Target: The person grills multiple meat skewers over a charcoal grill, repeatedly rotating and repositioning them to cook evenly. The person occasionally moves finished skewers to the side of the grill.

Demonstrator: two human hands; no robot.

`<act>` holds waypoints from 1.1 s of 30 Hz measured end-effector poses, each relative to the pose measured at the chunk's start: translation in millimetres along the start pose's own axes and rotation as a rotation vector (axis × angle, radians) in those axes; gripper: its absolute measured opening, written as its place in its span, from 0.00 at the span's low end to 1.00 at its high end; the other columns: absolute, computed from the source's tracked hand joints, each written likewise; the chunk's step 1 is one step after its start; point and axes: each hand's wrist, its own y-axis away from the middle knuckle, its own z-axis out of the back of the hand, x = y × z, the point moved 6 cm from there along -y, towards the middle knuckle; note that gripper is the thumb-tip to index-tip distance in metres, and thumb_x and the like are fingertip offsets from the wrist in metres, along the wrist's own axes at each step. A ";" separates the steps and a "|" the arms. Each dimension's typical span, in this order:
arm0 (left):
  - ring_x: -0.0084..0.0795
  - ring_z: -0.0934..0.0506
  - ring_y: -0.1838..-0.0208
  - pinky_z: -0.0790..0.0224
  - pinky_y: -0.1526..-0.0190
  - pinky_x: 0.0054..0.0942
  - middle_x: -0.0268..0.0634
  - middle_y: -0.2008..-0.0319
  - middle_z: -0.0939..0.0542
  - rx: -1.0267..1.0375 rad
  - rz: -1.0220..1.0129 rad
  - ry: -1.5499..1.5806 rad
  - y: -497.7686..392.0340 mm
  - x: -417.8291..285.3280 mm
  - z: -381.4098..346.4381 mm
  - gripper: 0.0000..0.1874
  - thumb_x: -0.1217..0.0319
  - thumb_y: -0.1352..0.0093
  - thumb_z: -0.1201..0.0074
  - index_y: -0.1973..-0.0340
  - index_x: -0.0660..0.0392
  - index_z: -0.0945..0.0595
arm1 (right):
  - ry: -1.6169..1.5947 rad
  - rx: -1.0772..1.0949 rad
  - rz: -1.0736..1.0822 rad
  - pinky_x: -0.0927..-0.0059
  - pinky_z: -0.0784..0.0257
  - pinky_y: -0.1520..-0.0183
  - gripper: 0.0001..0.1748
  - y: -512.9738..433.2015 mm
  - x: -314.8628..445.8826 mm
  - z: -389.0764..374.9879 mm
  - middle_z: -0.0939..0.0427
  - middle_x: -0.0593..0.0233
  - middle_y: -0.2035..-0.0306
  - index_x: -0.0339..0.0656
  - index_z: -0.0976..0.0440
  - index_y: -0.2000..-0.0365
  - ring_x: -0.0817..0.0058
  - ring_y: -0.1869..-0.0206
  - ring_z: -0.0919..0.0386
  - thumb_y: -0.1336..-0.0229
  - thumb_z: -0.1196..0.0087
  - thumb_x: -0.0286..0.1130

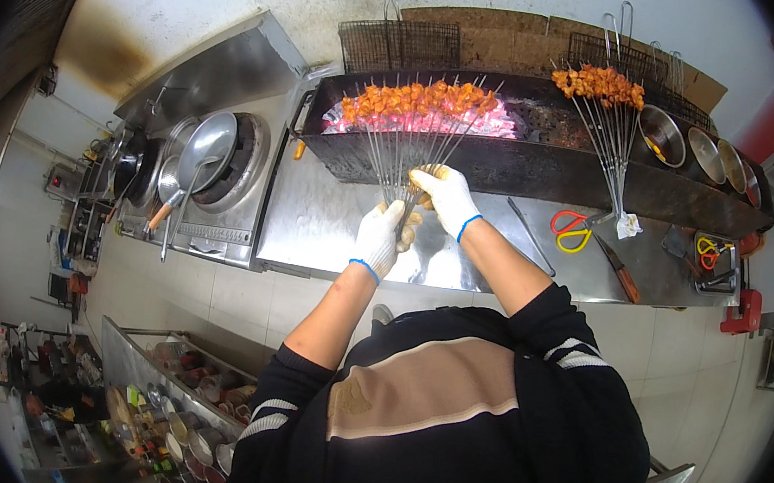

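Both my hands wear white knit gloves with blue cuffs. My left hand point(382, 235) is closed around the gathered lower ends of a bundle of metal skewers point(395, 158). Just above it, my right hand point(442, 189) grips the same skewers with thumb and fingers. Orange-red chunks of meat point(418, 101) are threaded on their far ends, fanned out over glowing coals point(440, 124). The coals lie in the left part of a long black metal charcoal grill point(451, 160). A second fanned bundle of meat skewers point(601, 87) rests across the grill's right part, its handles ending in white paper.
Red-and-yellow-handled scissors point(573, 233), a wooden-handled knife point(618, 269) and tongs point(531, 236) lie on the steel counter point(313, 213). Metal bowls point(662, 137) sit along the grill's right end. Wire grill baskets point(399, 47) lean behind. A wok stove point(239, 178) stands left.
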 end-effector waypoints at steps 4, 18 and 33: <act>0.21 0.32 0.83 0.44 0.84 0.20 0.41 0.70 0.19 0.058 -0.002 0.002 2.9 1.4 -3.1 0.11 0.63 0.22 0.54 0.53 0.57 0.26 | -0.024 -0.003 -0.004 0.80 0.35 0.72 0.11 5.7 -3.0 -0.5 0.18 0.71 0.68 0.43 0.20 0.62 0.83 0.74 0.26 0.39 0.38 0.39; 0.17 0.38 0.84 0.49 0.85 0.19 0.32 0.72 0.23 0.091 0.022 0.104 10.1 9.7 0.6 0.09 0.62 0.22 0.53 0.57 0.52 0.26 | -0.419 0.280 -0.195 0.74 0.38 0.84 0.09 6.9 -24.9 -41.0 0.20 0.65 0.69 0.40 0.22 0.61 0.75 0.77 0.23 0.39 0.39 0.32; 0.19 0.39 0.84 0.49 0.84 0.19 0.36 0.70 0.21 0.068 0.084 0.291 12.5 15.1 -2.6 0.15 0.54 0.22 0.54 0.56 0.52 0.26 | -0.306 0.165 -0.139 0.80 0.47 0.85 0.08 20.2 -15.8 -35.3 0.23 0.72 0.70 0.45 0.22 0.60 0.84 0.80 0.32 0.40 0.39 0.32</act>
